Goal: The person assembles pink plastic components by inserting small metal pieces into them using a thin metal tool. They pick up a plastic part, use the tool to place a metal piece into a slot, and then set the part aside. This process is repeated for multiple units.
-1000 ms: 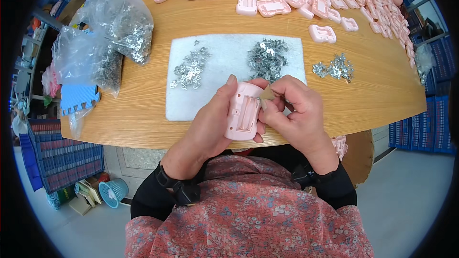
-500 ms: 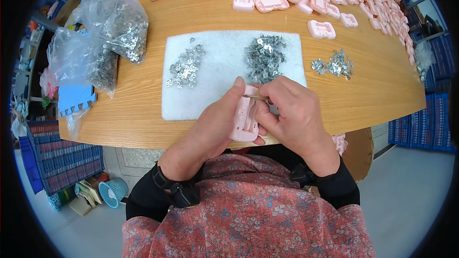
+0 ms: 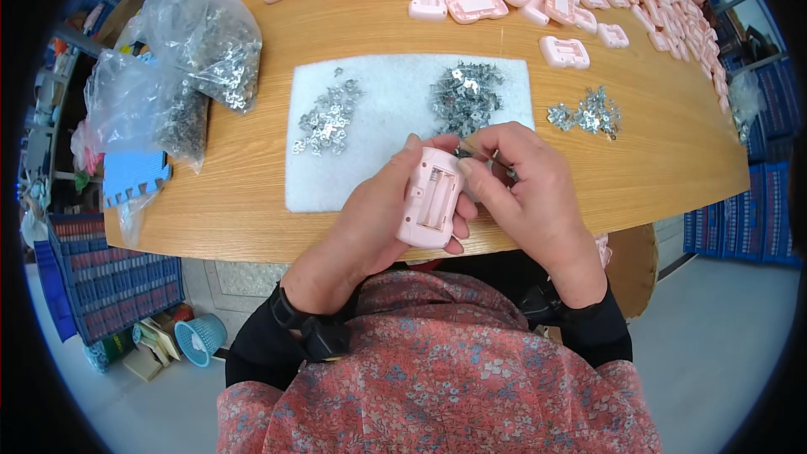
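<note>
My left hand (image 3: 370,210) is closed around a pink plastic housing (image 3: 419,217), gripping it by its sides. Its open battery compartment faces up, and a metal contact shows at the compartment's far end. Just right of the housing, my right hand (image 3: 538,210) holds a thin metal tool (image 3: 475,151) that looks like tweezers; the fingers partly hide it. Beyond my hands on the white foam sheet (image 3: 391,101) lie a pile of spiky metal contacts (image 3: 465,97) at the right and a looser pile of flat metal contacts (image 3: 328,122) at the left.
A third small heap of metal contacts (image 3: 588,112) lies on the wooden table (image 3: 672,160) right of the sheet. Many pink housings (image 3: 477,6) cover the far side and far right. Clear plastic bags of metal parts (image 3: 210,50) and a blue foam mat (image 3: 134,175) are at the left.
My right hand has drawn the metal tool away from the housing's far end, to the right, and its fingers have opened somewhat. The housing has turned to show more of its compartment.
</note>
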The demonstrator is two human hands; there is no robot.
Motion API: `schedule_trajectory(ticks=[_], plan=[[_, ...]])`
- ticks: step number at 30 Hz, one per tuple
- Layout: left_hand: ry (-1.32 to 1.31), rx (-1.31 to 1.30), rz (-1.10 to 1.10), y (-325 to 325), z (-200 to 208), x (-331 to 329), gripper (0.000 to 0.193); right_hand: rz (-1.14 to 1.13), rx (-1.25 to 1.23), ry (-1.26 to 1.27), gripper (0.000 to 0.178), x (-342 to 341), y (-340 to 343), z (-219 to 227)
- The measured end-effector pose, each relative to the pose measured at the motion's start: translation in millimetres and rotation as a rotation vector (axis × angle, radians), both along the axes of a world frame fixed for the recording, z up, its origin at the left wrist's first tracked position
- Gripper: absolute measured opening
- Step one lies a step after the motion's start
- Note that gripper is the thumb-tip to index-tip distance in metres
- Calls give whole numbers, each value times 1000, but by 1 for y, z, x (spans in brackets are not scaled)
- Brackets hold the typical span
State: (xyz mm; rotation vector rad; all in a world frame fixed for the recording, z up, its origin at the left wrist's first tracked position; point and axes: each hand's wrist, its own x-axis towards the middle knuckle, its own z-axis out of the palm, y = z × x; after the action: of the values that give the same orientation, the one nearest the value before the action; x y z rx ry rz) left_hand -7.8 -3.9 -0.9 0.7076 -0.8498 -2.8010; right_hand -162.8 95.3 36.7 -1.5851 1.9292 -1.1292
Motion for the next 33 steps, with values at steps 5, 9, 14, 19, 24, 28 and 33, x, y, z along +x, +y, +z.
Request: schedule_trajectory(ticks=[5, 9, 14, 19, 24, 28, 33], plan=[[9, -52, -58, 1, 8, -1, 57, 51, 180, -763, 18, 3, 1, -10], [-182, -551, -49, -4, 12, 5, 49, 62, 213, -809, 19, -3, 2, -9], [-178, -956, -61, -7, 17, 9, 34, 53, 307, -591, 16, -13, 6, -15], [-179, -1490, -214, -10, 23, 4, 41, 19, 225, -601, 21, -7, 3, -14], [-70, -1293, -95, -10, 8, 9, 40, -40, 122, -754, 22, 2, 2, -17], [-1, -731, -35, -11, 10, 10, 37, -20, 25, -834, 17, 1, 5, -15], [-13, -476, 72, -17, 8, 11, 37, -19, -3, -721, 14, 3, 2, -16]])
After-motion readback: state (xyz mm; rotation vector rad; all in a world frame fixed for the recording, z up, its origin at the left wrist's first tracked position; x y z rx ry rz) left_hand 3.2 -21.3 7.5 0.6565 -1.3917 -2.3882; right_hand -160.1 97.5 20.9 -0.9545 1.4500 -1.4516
